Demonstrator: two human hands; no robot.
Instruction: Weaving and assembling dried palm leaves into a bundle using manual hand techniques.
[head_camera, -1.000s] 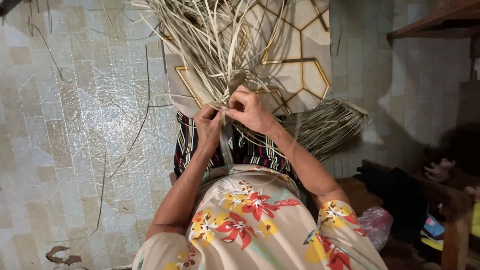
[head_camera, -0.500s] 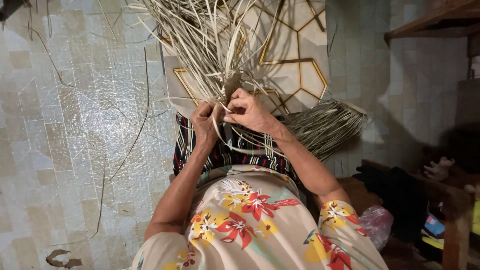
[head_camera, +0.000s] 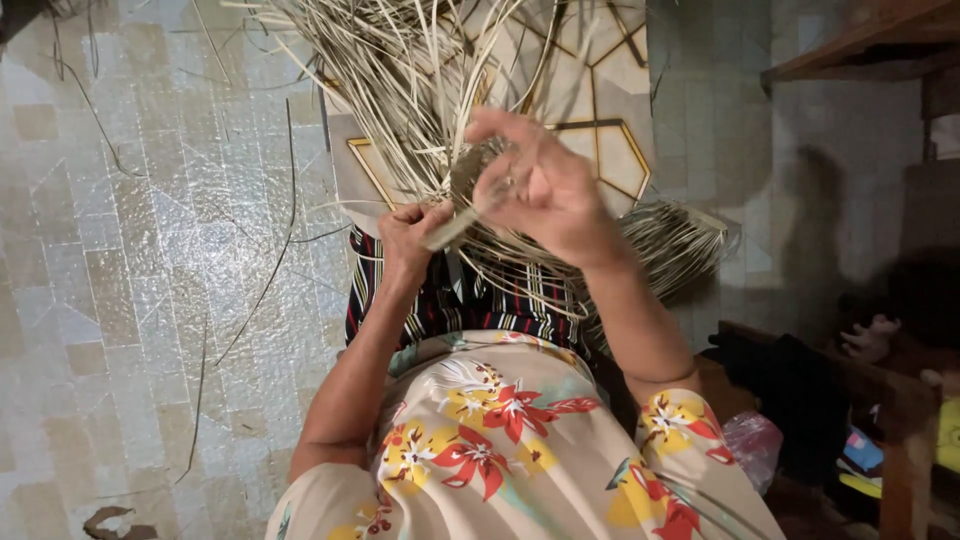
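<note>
Now raised: right hand (head_camera: 545, 190), pinching a pale strip (head_camera: 455, 228), lifted above the woven knot (head_camera: 478, 165); left hand (head_camera: 410, 235) stays clenched beside it, tightening the weave.

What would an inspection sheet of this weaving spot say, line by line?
Surface: pale tiled floor, glossy, under a mat with hexagon pattern.
Job's things: bundle of pale dried leaf strips fanning outward; a second sheaf lies to the right.
Clutter: loose strands scattered on the tiles; a plastic bag and dark cloth lower right.
Hands: left hand grips the bundle's base; right hand is raised, blurred, pinching one flat strip.
Cables: nothing seen.
Surroundings: wooden shelf upper right, wooden bench at right.
</note>
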